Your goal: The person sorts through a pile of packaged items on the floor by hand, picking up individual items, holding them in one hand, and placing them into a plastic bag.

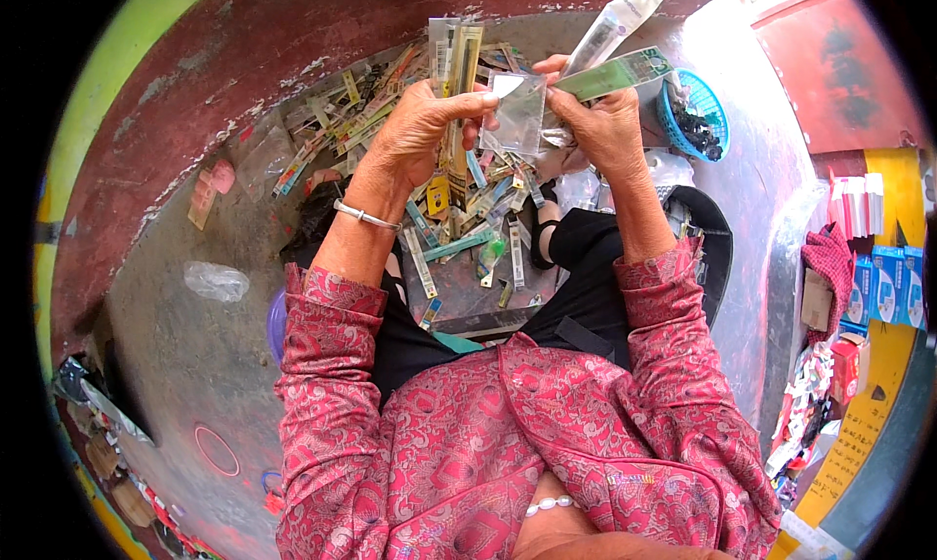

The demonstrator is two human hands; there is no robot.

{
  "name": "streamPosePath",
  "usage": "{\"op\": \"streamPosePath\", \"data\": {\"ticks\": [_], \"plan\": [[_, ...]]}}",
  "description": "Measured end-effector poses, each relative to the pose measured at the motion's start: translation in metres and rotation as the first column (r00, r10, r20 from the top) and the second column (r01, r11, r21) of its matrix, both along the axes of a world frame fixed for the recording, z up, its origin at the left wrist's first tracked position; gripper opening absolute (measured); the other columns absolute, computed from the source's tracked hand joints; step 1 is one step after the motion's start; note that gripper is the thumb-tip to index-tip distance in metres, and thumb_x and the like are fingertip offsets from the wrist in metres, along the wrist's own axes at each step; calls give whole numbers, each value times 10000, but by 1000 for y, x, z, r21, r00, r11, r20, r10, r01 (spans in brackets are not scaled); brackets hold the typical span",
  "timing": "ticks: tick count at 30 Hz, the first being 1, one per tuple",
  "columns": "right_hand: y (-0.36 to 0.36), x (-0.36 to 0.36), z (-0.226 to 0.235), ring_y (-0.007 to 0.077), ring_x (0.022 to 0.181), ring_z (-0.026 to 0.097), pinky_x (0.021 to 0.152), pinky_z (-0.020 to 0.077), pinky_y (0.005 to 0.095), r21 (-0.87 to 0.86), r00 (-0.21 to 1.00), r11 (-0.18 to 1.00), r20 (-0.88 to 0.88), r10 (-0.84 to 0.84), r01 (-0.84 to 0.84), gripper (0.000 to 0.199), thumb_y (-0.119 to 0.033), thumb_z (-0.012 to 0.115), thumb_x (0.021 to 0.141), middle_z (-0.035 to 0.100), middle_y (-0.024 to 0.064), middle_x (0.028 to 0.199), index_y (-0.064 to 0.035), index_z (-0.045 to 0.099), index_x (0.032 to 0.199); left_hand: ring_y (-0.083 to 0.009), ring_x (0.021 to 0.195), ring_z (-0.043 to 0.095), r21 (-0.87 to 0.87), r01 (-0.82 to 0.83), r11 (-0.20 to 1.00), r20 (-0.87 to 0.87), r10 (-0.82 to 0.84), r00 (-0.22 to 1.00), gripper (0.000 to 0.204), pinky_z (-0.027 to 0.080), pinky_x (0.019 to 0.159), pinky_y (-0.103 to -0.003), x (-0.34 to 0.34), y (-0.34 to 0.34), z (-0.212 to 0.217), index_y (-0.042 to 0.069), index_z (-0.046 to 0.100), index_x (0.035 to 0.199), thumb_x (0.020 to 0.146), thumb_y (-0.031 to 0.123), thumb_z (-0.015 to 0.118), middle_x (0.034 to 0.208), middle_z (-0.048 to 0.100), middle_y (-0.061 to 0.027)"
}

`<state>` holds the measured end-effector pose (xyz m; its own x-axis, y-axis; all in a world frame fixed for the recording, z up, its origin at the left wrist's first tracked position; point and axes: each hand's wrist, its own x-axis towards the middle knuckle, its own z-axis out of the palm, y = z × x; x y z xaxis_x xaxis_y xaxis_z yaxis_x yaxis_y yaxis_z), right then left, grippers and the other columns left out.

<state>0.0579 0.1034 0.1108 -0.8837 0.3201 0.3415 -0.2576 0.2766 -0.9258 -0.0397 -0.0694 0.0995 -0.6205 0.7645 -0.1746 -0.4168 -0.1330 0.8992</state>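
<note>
Both hands are raised over a heap of narrow plastic packages (pixel 371 121) on the floor. My left hand (pixel 410 125) is closed around a long yellow-and-dark package (pixel 468 57) and a clear strip package (pixel 441 57), both held upright. Between my hands hangs a clear plastic sleeve (pixel 519 125) with a white corner; my left thumb reaches its edge and my right fingers touch its other side. My right hand (pixel 613 130) grips a green strip package (pixel 615 75) and a clear pouch with a white top (pixel 617 23), both slanting up to the right.
A blue basket (pixel 722 121) holding black items stands to the right of the heap. A crumpled clear bag (pixel 217 282) and a pink-red ring (pixel 217 450) lie on the floor at left. Blue boxes (pixel 886 287) line the right side. A reddish wall (pixel 146 111) curves behind.
</note>
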Motion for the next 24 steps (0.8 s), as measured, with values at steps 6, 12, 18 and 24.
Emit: {"op": "streamPosePath", "data": {"ticks": [6,12,18,24], "plan": [[-4,1,0,40,669,508,609,430,190,11,999,999,-29,43,-43,65,-8,596,734,617,-9,794,18,622,787,-54,523,496,6,30,1000,227,-31,973,237,452,488,-222,2,0,-4,30,599,855,703,182,699,665,574,-13],[28,8,9,71,701,569,655,467,223,89,996,996,81,-37,30,120,-78,651,727,619,5,750,-16,644,830,-36,578,502,-137,-19,990,244,52,968,234,400,517,-164,-5,2,-18,18,586,939,767,170,632,734,597,-11],[109,48,18,139,592,566,560,456,262,116,775,795,174,-607,596,163,-110,604,654,600,62,680,-7,619,779,-39,549,491,-69,-105,992,362,123,924,182,414,489,-163,-19,1,-26,17,562,897,766,115,642,712,569,-15],[145,98,-30,151,619,613,590,485,279,105,649,653,71,-757,750,240,-261,671,624,635,87,654,-54,665,744,-66,577,520,-80,-21,997,422,53,905,137,443,501,-187,-11,26,-33,31,537,906,791,73,599,735,567,-11]]}}
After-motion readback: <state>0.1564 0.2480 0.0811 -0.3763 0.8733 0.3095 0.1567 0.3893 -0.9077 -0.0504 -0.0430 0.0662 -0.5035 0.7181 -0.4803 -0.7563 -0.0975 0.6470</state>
